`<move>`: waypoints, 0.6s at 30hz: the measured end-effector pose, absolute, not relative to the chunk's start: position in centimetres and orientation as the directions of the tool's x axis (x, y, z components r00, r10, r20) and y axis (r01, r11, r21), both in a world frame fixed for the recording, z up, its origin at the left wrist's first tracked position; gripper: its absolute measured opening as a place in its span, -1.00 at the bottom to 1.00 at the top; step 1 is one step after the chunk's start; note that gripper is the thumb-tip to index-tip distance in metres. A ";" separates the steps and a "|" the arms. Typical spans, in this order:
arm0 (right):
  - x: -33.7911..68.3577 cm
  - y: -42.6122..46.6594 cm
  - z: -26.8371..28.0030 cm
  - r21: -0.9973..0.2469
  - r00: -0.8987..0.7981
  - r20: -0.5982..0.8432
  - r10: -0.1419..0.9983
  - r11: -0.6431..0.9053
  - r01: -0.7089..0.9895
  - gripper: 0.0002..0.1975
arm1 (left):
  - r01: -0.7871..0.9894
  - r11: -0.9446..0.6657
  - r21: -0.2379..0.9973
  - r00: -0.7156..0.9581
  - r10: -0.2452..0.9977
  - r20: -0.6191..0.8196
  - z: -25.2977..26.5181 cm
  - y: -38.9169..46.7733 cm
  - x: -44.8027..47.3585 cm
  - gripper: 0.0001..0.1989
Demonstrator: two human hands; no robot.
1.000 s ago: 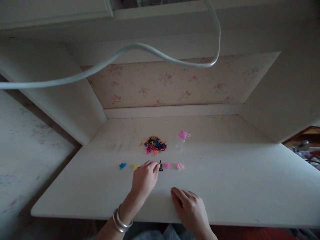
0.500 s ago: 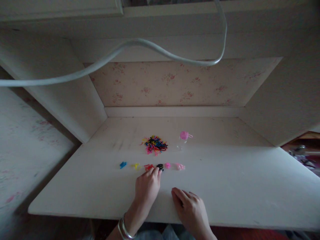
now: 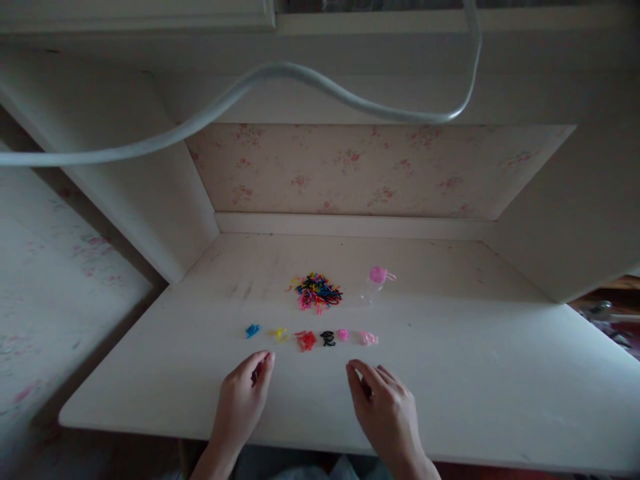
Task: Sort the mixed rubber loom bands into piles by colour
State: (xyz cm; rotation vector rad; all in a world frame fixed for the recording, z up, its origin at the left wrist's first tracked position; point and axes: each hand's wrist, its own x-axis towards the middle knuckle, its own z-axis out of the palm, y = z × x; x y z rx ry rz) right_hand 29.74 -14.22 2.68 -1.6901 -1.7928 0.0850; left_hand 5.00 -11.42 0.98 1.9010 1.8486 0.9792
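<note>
My left hand is closed in a pinch over the white desk, just below the small yellow pile and left of the red pile. Whether anything sits between its fingertips is too small to see. My right hand, also pinched, is below the pale pink pile; its grip is hidden too. These piles look like small rubber bands, in a row with a blue one, a black one and a bright pink one.
Behind the row lies a larger mixed heap of coloured bands. A small clear bottle with a pink lid and loop stands to its right. A white cable hangs across the upper view. Side panels enclose the white desk.
My left hand has drawn back from the black and red piles, toward me and to the left. The right hand stays in nearly the same place. The camera view has shifted slightly.
</note>
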 end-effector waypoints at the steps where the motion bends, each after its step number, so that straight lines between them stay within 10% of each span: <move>1: 29.1 -13.4 3.6 -0.461 0.020 0.418 0.908 0.193 0.866 -0.74 | 0.731 -0.086 0.676 -0.096 0.969 0.227 0.8 -11.5 4.4 -0.69; 9: 24.1 -4.0 6.7 -0.137 -0.199 0.108 0.974 0.213 0.967 -0.74 | 0.576 -0.073 0.814 -0.094 0.983 0.155 0.3 -11.9 3.8 -0.68; 18: 21.5 0.6 4.9 -0.054 -0.316 -0.004 0.949 0.316 0.947 -0.73 | 0.581 -0.160 0.798 0.006 0.981 0.193 0.2 -12.1 3.6 -0.73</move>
